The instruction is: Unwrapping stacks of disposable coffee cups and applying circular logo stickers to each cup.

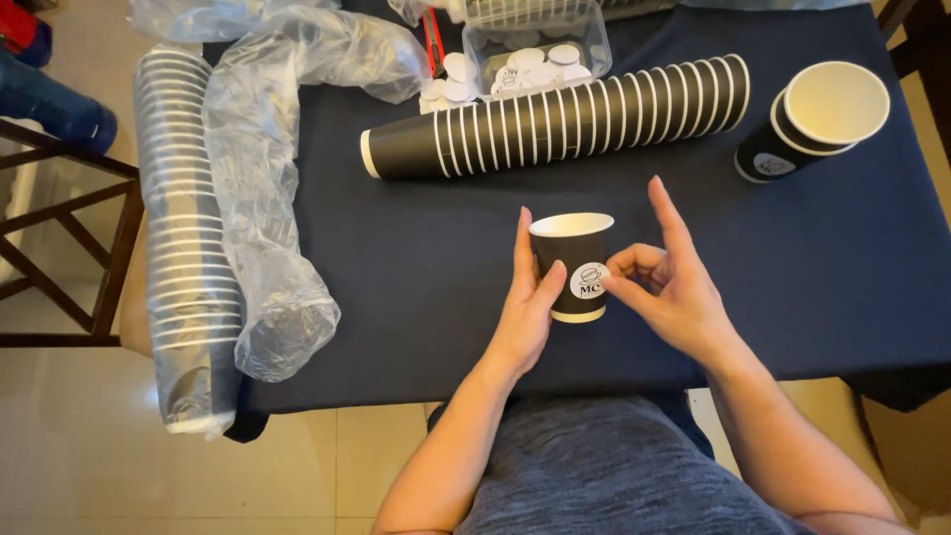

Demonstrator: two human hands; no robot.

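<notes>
My left hand grips a black paper cup with a white rim, held upright over the dark blue table. A round white sticker sits on the cup's front. My right hand touches that sticker with thumb and bent fingers, index finger pointing up. A long stack of nested black cups lies on its side just beyond. A short stack of black cups lies at the right.
A clear plastic box with round white stickers stands at the back, loose stickers beside it. An empty plastic sleeve and a wrapped cup stack lie at the left. A wooden chair stands left of the table.
</notes>
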